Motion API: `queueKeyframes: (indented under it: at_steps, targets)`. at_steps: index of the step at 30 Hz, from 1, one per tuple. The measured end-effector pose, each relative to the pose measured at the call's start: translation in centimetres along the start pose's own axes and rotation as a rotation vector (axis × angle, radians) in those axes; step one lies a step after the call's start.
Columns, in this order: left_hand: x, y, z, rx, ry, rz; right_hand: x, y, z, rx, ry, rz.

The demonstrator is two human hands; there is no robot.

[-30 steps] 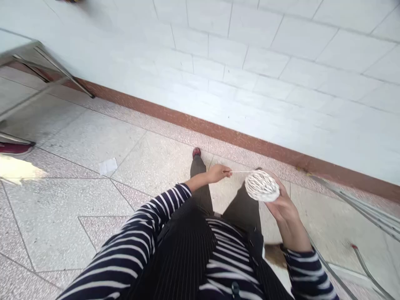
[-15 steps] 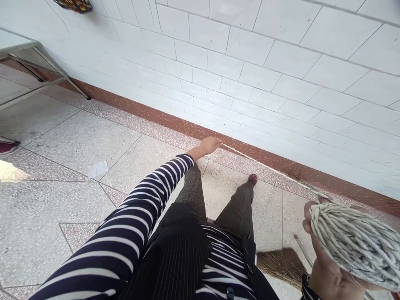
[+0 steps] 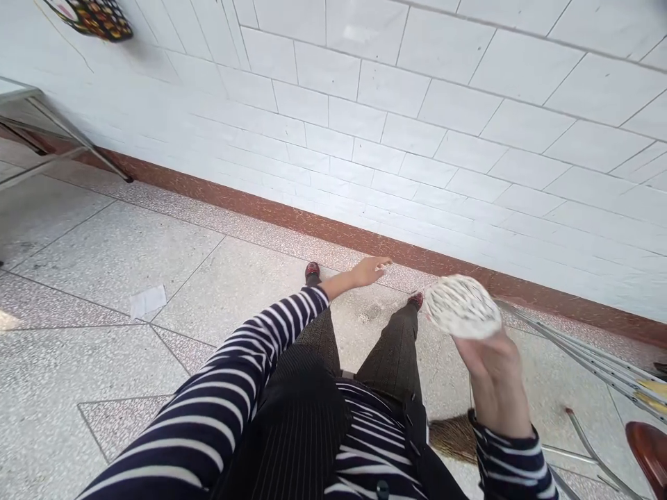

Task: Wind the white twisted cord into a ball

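My right hand (image 3: 492, 351) grips a whitish ball of cord (image 3: 463, 305) from below, and both are smeared by motion. The ball is raised over the floor near my right foot. My left hand (image 3: 371, 271) reaches out over the floor by the wall, its fingers stretched and a little apart. No cord shows between the two hands. On the floor between my feet lies a small loose tangle of thin pale strands (image 3: 369, 312).
A white tiled wall (image 3: 365, 139) with a reddish skirting stands ahead. At left is a metal-legged table (image 3: 62, 128) and a white paper (image 3: 148, 302) on the floor. A broom (image 3: 452, 437), metal poles (image 3: 573, 344) and a brown rounded seat (image 3: 646, 451) are at right.
My right hand has brought the ball of cord inward and up toward my left hand. The strand stretched between them no longer shows. My left fingers have opened.
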State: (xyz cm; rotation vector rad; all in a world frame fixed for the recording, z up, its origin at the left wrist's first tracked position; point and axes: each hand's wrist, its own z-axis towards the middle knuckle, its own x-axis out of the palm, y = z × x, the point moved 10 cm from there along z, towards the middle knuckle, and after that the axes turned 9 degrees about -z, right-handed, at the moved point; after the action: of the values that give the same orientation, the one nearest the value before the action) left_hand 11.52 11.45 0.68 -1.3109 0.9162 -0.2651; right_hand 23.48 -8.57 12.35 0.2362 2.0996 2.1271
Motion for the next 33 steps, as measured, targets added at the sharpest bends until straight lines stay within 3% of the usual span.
queueKeyframes:
  at_steps: [3,5,10,16,23,28,33]
  targets:
    - [3.3,-3.3,-2.3,0.144,0.085,-0.393,0.7,-2.1,3.6,0.173,-0.092,0.154]
    - [4.8,-5.3,-3.3,0.191,0.139,-0.545,1.6,-3.5,4.5,0.273,-0.071,0.198]
    - [5.4,-4.8,-4.2,0.074,0.083,-0.536,3.4,-3.8,4.3,0.321,0.07,0.203]
    - [2.3,-1.6,-4.7,0.105,0.03,-0.071,1.4,-1.4,5.3,0.262,-0.047,0.241]
    - [-3.0,3.4,-4.5,0.038,-0.098,0.29,-0.3,4.5,4.8,0.053,-0.105,0.254]
    - [-7.9,2.4,-1.3,0.018,-0.206,0.453,0.2,6.4,1.3,-0.029,-0.059,0.17]
    - [-10.3,1.0,2.1,-0.025,-0.245,0.507,-1.0,7.0,-2.8,-0.029,-0.251,0.097]
